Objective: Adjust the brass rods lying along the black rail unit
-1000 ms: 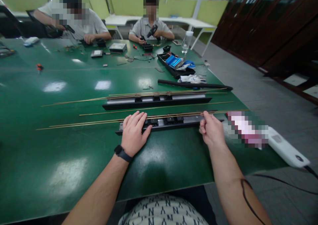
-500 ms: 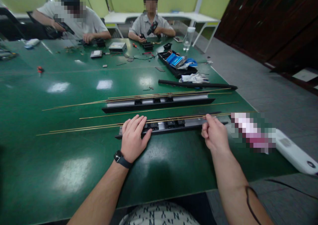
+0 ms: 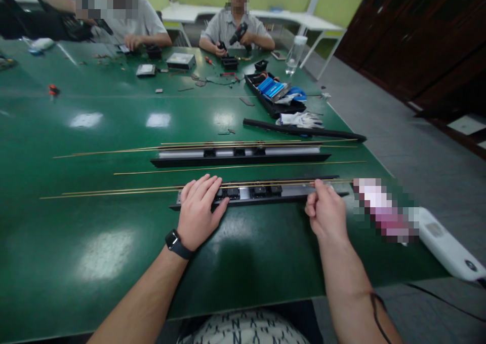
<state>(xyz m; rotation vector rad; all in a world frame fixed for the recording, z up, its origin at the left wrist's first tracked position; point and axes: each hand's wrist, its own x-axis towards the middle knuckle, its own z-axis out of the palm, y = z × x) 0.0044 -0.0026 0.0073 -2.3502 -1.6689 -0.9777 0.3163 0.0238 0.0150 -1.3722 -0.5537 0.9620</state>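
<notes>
My left hand (image 3: 200,209) lies flat, thumb apart, across the left part of the nearer black and silver metal rail (image 3: 299,189). Under its fingers run thin gold-coloured rods (image 3: 114,191), stretching well past the rail's left end. Near the rail's right end, my right hand (image 3: 327,209) is closed, thumb and forefinger pinching the rods; exactly how many is hidden. Square black blocks (image 3: 259,190) sit inside this rail between my hands. Beyond it lies a single gold rod (image 3: 152,171), then a second, similar rail (image 3: 243,158) with more rods over it.
A black foam-like strip (image 3: 304,129) lies behind the rails, by white gloves (image 3: 299,120) and a black tray (image 3: 261,101). To my right are a pixelated pink item (image 3: 383,209) and a white device (image 3: 442,247). Two people work across the green table (image 3: 125,283).
The view has tilted and shifted slightly. Both hands keep about the same places on the rail and rods, with no clear change in grip.
</notes>
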